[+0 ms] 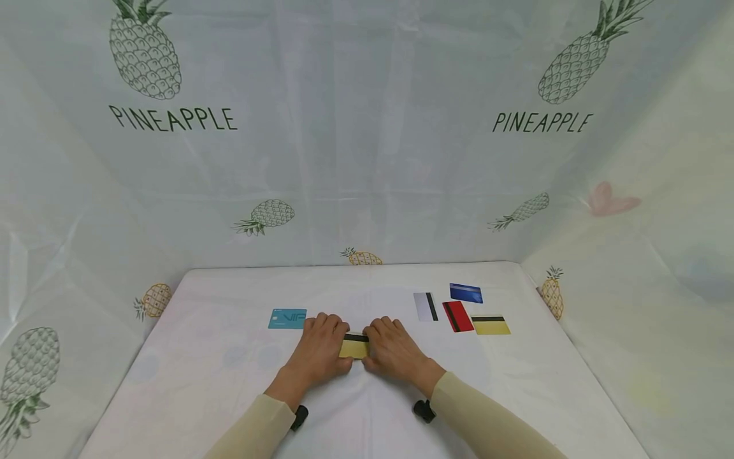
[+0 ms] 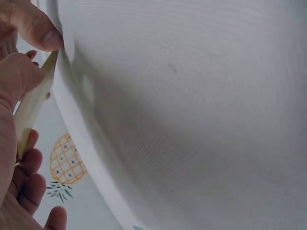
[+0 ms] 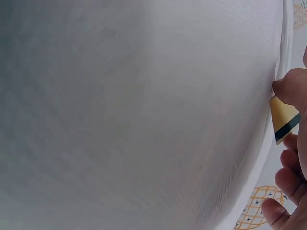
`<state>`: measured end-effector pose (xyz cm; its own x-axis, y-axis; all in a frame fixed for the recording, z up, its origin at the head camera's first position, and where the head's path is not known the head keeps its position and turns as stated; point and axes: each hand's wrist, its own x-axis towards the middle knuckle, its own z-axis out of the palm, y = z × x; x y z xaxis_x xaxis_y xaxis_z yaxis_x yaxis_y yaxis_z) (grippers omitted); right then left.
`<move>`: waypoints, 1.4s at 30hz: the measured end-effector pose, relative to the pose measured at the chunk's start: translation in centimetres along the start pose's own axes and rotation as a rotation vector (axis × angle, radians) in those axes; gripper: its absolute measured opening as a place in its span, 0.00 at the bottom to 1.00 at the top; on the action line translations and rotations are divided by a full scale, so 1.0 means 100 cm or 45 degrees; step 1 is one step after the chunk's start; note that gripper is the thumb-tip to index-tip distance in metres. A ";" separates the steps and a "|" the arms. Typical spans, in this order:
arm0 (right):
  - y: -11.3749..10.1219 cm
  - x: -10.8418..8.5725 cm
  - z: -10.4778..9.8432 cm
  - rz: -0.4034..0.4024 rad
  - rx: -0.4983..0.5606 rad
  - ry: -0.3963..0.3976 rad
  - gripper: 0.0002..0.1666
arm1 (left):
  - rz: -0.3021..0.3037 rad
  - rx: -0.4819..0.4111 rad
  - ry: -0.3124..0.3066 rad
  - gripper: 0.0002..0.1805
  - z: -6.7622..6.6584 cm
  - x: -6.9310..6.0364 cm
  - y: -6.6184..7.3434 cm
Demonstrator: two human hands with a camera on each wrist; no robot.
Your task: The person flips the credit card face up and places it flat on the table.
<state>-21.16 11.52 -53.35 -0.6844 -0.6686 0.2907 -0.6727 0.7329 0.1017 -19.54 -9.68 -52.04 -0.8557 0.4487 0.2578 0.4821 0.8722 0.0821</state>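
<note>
Backdrop (image 1: 367,159), a pale sheet printed with pineapples, stood beyond the gold card (image 1: 354,348), which was taken as landmark. Table (image 1: 201,382), under white cloth, extended around that card on every side. Sleeves (image 1: 252,427) lay on its near side, one to its left and one to its right.

Left hand (image 1: 321,349) was at the card's left end, thumb on the near edge, fingers on the far edge: a pinch, opened only about as wide as the card's short side. Right hand (image 1: 397,349) mirrored this grip at the right end. Nothing else was seen in either. Neither hand was nearer; both touched the card.

Gold card lay directly between the hands. Long axis, judged from its stripe (image 1: 357,338), ran left to right, hand to hand; fingers covered both ends. Left wrist view gave it nearly edge-on; could not tell whether it rested on the cloth or was raised.

Loose cards, relative to the gold card: teal card (image 1: 281,319) to its left and farther, just beside the left hand; white card (image 1: 423,307), red card (image 1: 458,317) and second gold card (image 1: 491,326) successively farther to its right; blue card (image 1: 466,293) right and farthest beyond.
</note>
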 end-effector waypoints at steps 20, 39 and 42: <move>-0.001 0.002 -0.001 -0.058 0.100 0.050 0.33 | 0.161 -0.166 0.056 0.35 -0.008 0.002 0.005; -0.003 0.001 -0.001 -0.048 0.139 0.071 0.32 | 0.103 -0.203 0.025 0.33 -0.004 0.002 0.004; -0.003 0.000 -0.001 -0.028 0.150 0.047 0.31 | 0.087 -0.183 0.005 0.33 -0.004 0.002 0.003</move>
<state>-20.92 11.34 -53.29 -0.6598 -0.6775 0.3249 -0.7172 0.6968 -0.0034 -19.53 -9.41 -51.62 -0.8193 0.5054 0.2709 0.5616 0.8026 0.2009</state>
